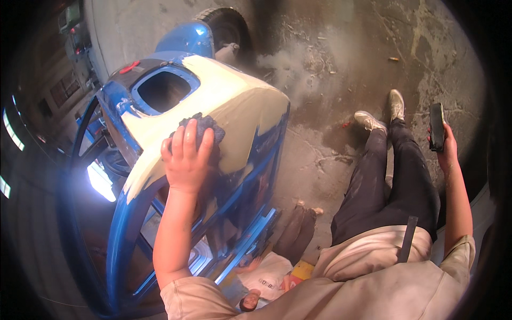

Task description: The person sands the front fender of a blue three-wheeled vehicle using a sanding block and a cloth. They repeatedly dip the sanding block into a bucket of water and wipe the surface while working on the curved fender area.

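Observation:
My left hand [186,157] is closed over a crumpled dark grey cloth [209,127], pressing it against a vehicle body [256,133]. That body is blue, with broad patches of cream filler [226,80] over its top corner and pillar. Just beyond the cloth lies a blue-rimmed square opening [162,90]. Out to the right, away from the vehicle, my right hand [449,146] grips a black rectangular block [437,128] by its lower part. Whether that block is a sanding block or something else I cannot tell.
A wheel [226,32] and blue fender [186,40] stand at the far end. A red item [129,67] rests on the body. A bright lamp [101,180] shines near the door frame. Another person [266,274] is low beside the vehicle. Small debris dots the stained concrete floor [330,64].

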The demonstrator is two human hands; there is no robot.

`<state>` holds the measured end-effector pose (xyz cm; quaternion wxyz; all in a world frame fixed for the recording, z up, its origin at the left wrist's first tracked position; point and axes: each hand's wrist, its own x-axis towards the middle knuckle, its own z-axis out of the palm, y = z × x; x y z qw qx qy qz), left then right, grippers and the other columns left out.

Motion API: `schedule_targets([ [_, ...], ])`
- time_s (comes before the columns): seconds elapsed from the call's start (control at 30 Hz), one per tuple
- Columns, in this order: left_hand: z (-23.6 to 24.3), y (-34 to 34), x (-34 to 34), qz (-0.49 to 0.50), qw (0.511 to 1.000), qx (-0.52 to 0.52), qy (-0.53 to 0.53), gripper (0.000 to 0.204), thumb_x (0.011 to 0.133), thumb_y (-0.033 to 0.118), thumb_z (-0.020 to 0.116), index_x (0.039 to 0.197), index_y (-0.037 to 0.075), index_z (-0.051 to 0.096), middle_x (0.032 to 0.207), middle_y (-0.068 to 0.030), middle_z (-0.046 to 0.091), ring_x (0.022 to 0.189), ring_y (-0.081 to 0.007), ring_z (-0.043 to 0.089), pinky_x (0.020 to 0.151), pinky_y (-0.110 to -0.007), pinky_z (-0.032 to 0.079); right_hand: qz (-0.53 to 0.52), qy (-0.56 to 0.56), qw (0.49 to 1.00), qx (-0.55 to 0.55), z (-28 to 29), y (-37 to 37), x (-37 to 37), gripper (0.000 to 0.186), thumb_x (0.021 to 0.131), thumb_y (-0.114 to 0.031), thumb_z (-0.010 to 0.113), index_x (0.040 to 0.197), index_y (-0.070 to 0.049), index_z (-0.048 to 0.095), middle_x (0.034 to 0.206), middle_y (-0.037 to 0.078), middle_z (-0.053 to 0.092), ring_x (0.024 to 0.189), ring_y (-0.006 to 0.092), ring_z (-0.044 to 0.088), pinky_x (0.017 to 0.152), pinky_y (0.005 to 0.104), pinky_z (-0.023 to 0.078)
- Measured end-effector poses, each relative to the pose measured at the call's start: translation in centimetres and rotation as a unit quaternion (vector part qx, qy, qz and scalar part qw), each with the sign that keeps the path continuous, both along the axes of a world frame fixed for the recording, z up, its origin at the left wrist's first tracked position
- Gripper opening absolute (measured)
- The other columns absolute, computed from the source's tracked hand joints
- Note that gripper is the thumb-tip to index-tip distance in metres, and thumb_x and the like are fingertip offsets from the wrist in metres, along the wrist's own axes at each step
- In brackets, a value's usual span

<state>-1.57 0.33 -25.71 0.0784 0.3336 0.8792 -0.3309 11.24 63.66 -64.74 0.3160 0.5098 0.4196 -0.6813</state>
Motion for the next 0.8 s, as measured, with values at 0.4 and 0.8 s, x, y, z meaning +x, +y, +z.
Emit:
schedule_targets([
  [0.4,-0.9,0.1,0.9,-0.055,0.998,0.016,-0.022,0.020,0.091,0.018,0.068,0.110,0.023,0.067,0.126,-0.0054,0.067,0.109,-0.0259,0.065,0.096,-0.048,0.047,-0.047,-0.004,0.998,-0.038,-0.7,-5.5,4.2,0.044,0.111,-0.038,0.053,0.138,-0.004,0.062,0.116,0.011,0.072,0.100,0.0212,0.071,0.082,0.0353,0.060],
  [0.8,-6.1,-4.5,15.9,-0.063,0.995,0.019,-0.071,0.018,0.085,0.019,0.068,0.103,0.019,0.065,0.123,-0.0042,0.065,0.110,-0.0250,0.061,0.099,-0.047,0.044,-0.144,0.071,0.987,-0.003,-0.4,-14.4,17.3,0.043,0.111,-0.038,0.052,0.134,-0.004,0.063,0.113,0.013,0.074,0.096,0.0222,0.073,0.080,0.0359,0.063],
])
